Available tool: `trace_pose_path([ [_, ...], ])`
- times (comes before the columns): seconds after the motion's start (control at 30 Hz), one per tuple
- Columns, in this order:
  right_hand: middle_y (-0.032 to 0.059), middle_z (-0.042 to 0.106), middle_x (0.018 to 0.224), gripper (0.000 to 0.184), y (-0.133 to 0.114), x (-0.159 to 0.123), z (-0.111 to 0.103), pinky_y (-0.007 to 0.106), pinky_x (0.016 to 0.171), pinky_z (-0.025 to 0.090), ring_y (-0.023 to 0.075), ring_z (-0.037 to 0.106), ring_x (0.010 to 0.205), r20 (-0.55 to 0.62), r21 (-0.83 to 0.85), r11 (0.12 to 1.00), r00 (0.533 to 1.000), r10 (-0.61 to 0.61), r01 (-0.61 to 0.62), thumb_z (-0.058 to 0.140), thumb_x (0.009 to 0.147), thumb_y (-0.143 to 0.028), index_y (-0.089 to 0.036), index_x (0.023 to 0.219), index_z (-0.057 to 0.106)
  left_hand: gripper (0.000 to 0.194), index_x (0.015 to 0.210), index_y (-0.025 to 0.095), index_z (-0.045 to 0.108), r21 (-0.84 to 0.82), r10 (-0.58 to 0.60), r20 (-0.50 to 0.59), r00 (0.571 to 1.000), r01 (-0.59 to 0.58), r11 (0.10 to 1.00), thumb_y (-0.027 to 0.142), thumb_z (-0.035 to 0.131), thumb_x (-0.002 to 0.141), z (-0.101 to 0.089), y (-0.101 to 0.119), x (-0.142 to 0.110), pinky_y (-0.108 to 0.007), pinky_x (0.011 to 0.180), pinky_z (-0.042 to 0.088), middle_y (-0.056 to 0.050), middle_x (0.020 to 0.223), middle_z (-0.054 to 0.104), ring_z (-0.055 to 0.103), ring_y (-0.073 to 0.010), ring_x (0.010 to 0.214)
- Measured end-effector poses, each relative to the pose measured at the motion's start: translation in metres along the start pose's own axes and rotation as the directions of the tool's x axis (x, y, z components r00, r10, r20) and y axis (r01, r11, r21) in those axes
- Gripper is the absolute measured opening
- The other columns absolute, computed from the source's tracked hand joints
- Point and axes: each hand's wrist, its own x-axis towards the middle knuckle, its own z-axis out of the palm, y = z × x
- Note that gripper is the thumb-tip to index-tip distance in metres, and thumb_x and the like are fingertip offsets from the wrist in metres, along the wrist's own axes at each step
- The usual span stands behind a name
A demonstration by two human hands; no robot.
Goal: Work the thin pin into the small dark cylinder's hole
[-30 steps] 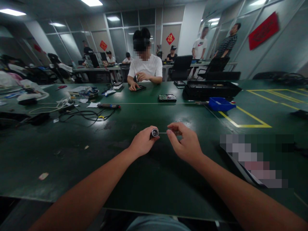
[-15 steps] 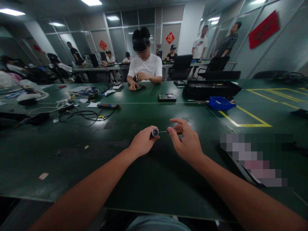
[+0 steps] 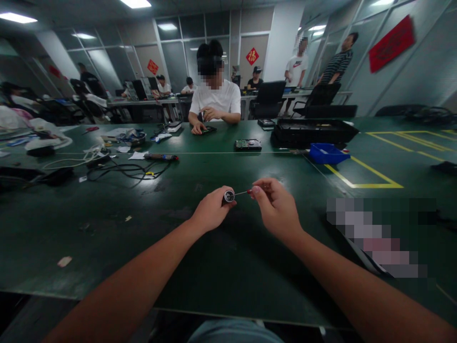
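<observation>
My left hand [image 3: 211, 209] is closed round a small dark cylindrical part [image 3: 229, 196] with a shiny round end facing right. My right hand [image 3: 275, 207] is closed on a thin screwdriver [image 3: 243, 193]; its red handle is mostly hidden in my fingers and its metal shaft points left, with the tip at the cylinder's end. Both hands hover just above the dark green table [image 3: 178, 247], close in front of me.
Across the table a person in a white shirt [image 3: 216, 97] works on a device. A circuit board [image 3: 248, 145], a blue bin [image 3: 327, 154], a black tray [image 3: 314, 131] and tangled cables [image 3: 124, 170] lie farther off. Yellow tape lines [image 3: 360, 183] mark the right side.
My right hand's fingers have curled in and turned slightly on the screwdriver. The left hand and the cylinder have stayed in place.
</observation>
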Motion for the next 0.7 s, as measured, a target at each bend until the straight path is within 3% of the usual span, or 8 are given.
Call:
trace_pose_path([
  [0.17,0.0043,0.068,0.082,0.026,0.018,0.010,0.004,0.036,0.073,0.055,0.0173,0.066,0.073,-0.036,0.264,0.952,0.985,0.170,-0.155,0.053,0.095,-0.044,-0.019,0.096,0.061,0.018,0.107,0.025,0.060,0.040,0.034,-0.017,0.999,-0.033,0.999,0.023,0.061,0.089,-0.002,0.000,0.001,-0.032,0.083,0.047,-0.002,0.104,0.065,0.061,-0.0194,0.094],
  [0.23,0.0036,0.066,0.078,0.029,0.026,0.016,0.002,0.033,0.065,0.055,0.0164,0.064,0.067,0.014,0.376,0.892,0.964,0.264,-0.250,0.054,0.093,-0.047,-0.019,0.087,0.060,0.019,0.108,0.026,0.061,0.067,0.046,0.002,0.999,-0.046,0.997,0.023,0.059,0.090,-0.003,-0.002,0.002,-0.033,0.086,0.048,-0.002,0.106,0.064,0.062,-0.0197,0.095],
  [0.3,0.0023,0.063,0.074,0.030,0.032,0.020,0.000,0.032,0.060,0.053,0.0151,0.061,0.062,-0.002,0.385,0.877,0.950,0.312,-0.287,0.055,0.092,-0.048,-0.019,0.084,0.059,0.019,0.108,0.027,0.061,0.073,0.033,0.014,0.999,-0.034,0.997,0.022,0.060,0.090,-0.002,-0.004,0.003,-0.034,0.088,0.047,-0.002,0.106,0.065,0.062,-0.0201,0.096],
  [0.43,0.0019,0.064,0.077,0.027,0.029,0.020,-0.004,0.033,0.066,0.052,0.0153,0.062,0.066,-0.080,0.267,0.945,0.972,0.219,-0.191,0.054,0.094,-0.046,-0.019,0.089,0.060,0.017,0.105,0.026,0.061,0.054,-0.002,0.002,1.000,0.002,0.999,0.024,0.063,0.088,-0.001,-0.007,0.004,-0.035,0.088,0.047,-0.002,0.104,0.065,0.062,-0.0203,0.095],
  [0.7,0.0032,0.067,0.079,0.023,0.013,0.011,-0.002,0.033,0.068,0.052,0.0164,0.065,0.071,-0.018,0.119,0.990,0.996,0.083,-0.081,0.050,0.097,-0.041,-0.020,0.094,0.058,0.013,0.101,0.025,0.060,0.047,-0.008,0.005,1.000,0.007,0.999,0.027,0.062,0.089,-0.001,-0.002,0.002,-0.032,0.078,0.046,-0.002,0.100,0.066,0.061,-0.0196,0.088],
])
